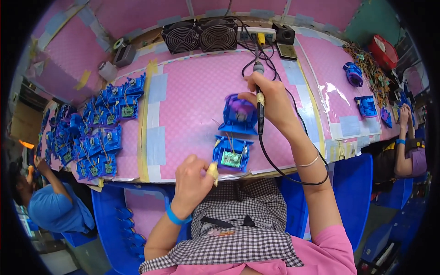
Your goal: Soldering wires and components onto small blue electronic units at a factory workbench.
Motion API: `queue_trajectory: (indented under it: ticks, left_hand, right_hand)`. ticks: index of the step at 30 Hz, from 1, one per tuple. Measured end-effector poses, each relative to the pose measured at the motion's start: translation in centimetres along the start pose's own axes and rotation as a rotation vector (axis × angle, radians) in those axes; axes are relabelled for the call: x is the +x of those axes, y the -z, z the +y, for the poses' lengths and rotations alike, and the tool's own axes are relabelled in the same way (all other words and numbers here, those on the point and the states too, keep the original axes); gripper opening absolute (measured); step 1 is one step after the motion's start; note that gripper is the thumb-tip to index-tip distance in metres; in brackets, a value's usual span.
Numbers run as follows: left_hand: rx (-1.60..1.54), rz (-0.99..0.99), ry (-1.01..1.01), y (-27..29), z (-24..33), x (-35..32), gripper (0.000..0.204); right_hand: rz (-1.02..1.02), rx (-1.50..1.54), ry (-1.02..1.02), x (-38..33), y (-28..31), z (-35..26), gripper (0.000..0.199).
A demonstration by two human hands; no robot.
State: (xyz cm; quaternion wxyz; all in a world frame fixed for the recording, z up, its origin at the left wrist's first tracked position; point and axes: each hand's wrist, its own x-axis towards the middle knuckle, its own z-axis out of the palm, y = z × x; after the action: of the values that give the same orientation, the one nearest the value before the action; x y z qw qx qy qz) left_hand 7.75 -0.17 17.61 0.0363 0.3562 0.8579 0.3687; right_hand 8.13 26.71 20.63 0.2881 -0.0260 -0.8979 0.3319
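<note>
My right hand point(271, 98) is closed around a soldering iron point(260, 112), its grey collar and metal end pointing away from me. The thumb of that hand overlaps a blurred blue plastic housing with a purple part point(238, 114); I cannot tell if they touch. Just nearer, a second blue housing point(217, 153) holds a green circuit board point(230, 159), and thin wires run between the two. Beside it at the table's front edge, my left hand point(191, 178) has curled fingers and a yellowish wrap on one digit. Whatever it holds, if anything, is hidden.
Many similar blue housings point(110, 103) crowd the table's left side. Two black fans point(199, 36) and a power strip point(268, 34) stand at the back. The iron's black cable point(284, 176) loops past my right forearm. Co-workers sit left and right.
</note>
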Motion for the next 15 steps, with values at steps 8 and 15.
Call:
queue_trajectory:
  ticks: [8, 15]
  left_hand:
    - [-0.023, 0.172, 0.222, 3.7, -0.8, -2.2, 0.015]
    - [0.167, -0.190, 0.047, -0.8, -0.9, 2.6, 0.030]
  right_hand:
    - [0.131, 0.033, 0.042, -6.3, -0.1, -0.7, 0.033]
    - [0.128, -0.007, 0.062, -7.9, -2.6, 0.8, 0.015]
